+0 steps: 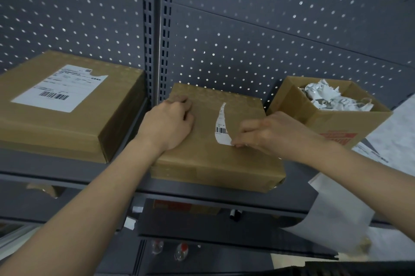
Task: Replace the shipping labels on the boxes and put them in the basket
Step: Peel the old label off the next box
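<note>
A flat brown cardboard box (208, 156) lies on the grey shelf in front of me. On its top is a torn strip of white shipping label (222, 128) with a barcode. My right hand (269, 132) pinches the strip's lower right corner. My left hand (168, 125) rests with curled fingers on the box's left top, holding it down. A second, larger box (74, 127) sits to the left with a whole white label (60, 88) on top.
An open carton (332, 123) at the right holds crumpled label scraps (334, 96). White sheets (336, 215) hang off the shelf edge at the lower right. A grey pegboard wall (247, 28) backs the shelf (67, 174). More items sit on a lower shelf.
</note>
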A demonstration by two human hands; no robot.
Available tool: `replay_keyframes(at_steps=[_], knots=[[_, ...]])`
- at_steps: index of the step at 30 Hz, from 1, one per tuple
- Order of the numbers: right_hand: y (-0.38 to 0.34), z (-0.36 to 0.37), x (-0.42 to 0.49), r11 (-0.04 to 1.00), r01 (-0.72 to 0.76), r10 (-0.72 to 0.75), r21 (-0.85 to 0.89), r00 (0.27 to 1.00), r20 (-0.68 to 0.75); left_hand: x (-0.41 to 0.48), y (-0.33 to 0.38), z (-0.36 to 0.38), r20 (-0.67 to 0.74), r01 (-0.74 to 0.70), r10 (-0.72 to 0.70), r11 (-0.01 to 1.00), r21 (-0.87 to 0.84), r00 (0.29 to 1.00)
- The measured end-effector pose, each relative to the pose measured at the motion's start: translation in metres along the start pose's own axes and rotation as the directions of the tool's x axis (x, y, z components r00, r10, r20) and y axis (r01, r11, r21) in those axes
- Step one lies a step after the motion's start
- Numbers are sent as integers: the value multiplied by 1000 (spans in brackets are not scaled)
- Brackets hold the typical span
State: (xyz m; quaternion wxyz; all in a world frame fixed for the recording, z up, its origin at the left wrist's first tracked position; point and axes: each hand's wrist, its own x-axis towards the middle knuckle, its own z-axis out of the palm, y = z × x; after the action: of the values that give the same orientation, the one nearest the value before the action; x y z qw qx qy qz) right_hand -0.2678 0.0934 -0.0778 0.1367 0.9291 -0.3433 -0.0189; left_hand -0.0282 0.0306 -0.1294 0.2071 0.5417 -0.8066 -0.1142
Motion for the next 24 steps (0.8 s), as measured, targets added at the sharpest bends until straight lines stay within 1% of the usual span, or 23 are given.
replay_keyframes(at_steps=[3, 6, 8, 9, 12, 15, 17, 19, 21, 24], knots=[[0, 0, -1, 997, 48, -46, -57, 998, 36, 0, 0, 0, 0, 2, -2, 1000, 2, 1000], [-3, 1, 2, 992, 43, -36, -117, 997, 63, 0, 2, -1, 0, -5, 5, 1000, 6, 1000], [-4, 7, 2, 994, 24, -16, -106, 997, 76, 0, 2, -1, 2, -6, 6, 1000, 3, 1000], [-4, 10, 1, 998, -12, 17, -67, 997, 70, 0, 2, 0, 1, -5, 5, 1000, 2, 1000], [-9, 13, 1, 968, -215, 204, 127, 975, 91, 0, 1, 1, 0, -3, 3, 1000, 7, 1000], [-12, 18, 4, 915, -327, 317, 235, 945, 82, 1, 1, 1, 9, -6, 6, 1000, 5, 1000], [-13, 19, 5, 851, -387, 386, 355, 919, 76, 1, 0, 1, 6, -7, 7, 1000, 3, 1000], [-11, 18, 4, 756, -422, 448, 500, 891, 76, 1, 0, 1, 5, -3, 3, 1000, 3, 1000], [-10, 12, 2, 710, -431, 437, 557, 890, 131, 1, -1, 1, 13, -2, 2, 1000, 1, 1000], [-7, 9, 0, 738, -419, 372, 529, 907, 198, 2, -2, 1, 19, 1, -1, 1000, -2, 1000]])
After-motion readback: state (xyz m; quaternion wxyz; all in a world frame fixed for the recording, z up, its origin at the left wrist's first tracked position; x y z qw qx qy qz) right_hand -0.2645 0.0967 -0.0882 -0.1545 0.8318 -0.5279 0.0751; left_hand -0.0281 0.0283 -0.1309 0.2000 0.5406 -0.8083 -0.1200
